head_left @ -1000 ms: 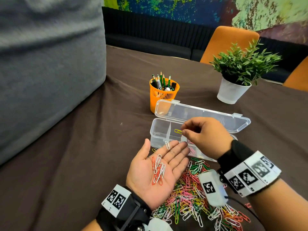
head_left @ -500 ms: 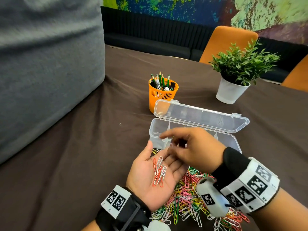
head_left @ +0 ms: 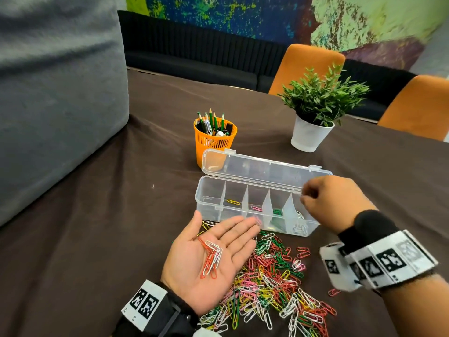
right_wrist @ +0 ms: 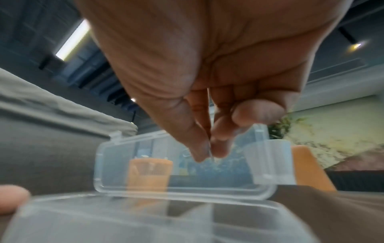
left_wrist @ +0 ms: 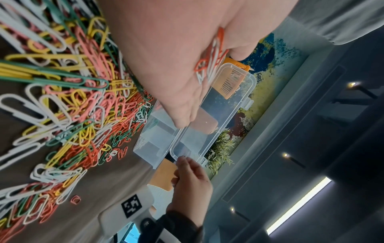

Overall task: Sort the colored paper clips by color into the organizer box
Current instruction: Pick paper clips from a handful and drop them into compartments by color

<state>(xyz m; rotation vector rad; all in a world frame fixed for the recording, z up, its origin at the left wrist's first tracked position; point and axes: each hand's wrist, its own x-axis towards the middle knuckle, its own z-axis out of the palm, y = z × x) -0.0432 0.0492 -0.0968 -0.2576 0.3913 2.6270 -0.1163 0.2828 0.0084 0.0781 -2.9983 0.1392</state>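
My left hand [head_left: 226, 237] lies palm up in front of the clear organizer box [head_left: 209, 203], whose lid stands open. Red and white paper clips [head_left: 211, 257] rest loose on its palm, also visible in the left wrist view as palm clips [left_wrist: 209, 62]. My right hand [head_left: 305, 194] hovers over the box's rightmost compartment. Its thumb and forefinger [right_wrist: 199, 148] pinch a thin white clip. The compartments hold a yellow clip [head_left: 233, 202], a pink clip [head_left: 256, 208], green clips [head_left: 277, 211] and white clips [head_left: 300, 227]. A mixed pile of clips [head_left: 272, 283] lies in front of the box.
An orange pencil cup [head_left: 215, 139] stands just behind the box's left end. A potted plant [head_left: 313, 117] sits at the back right. A large grey cushion [head_left: 56, 93] fills the left side. The brown cloth [head_left: 109, 227] covers the table.
My right hand left a yellow clip in the box, came to the left palm, then moved right over the end compartment with a white clip. The left hand stayed palm up.
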